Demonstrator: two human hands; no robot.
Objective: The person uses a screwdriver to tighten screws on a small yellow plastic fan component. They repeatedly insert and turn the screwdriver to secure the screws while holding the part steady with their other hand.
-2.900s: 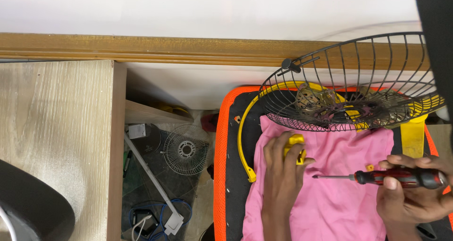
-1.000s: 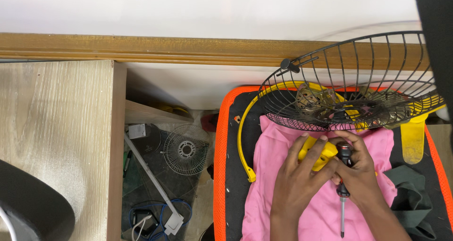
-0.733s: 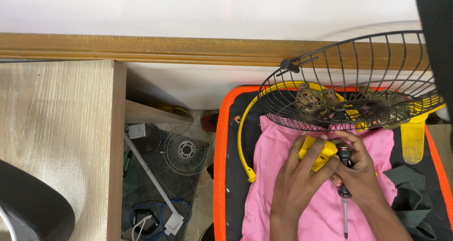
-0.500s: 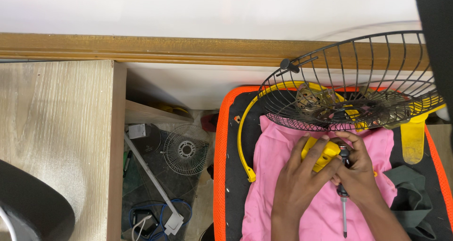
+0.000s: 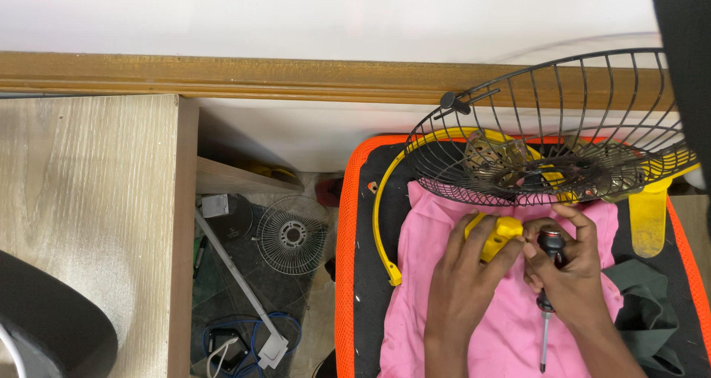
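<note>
Pink cloth (image 5: 444, 222) over an orange-edged black seat (image 5: 363, 245) carries the work, with the black wire fan guard (image 5: 563, 111) just beyond both hands. Left hand (image 5: 463, 293) has its grip clenched around a small yellow plastic part (image 5: 500, 233); right hand (image 5: 574, 282), touching it, grasps a red-and-black screwdriver (image 5: 546, 274) whose tip points back toward the person. Judging by this, pinning the part flat and turning the blade toward it would keep things steady.
</note>
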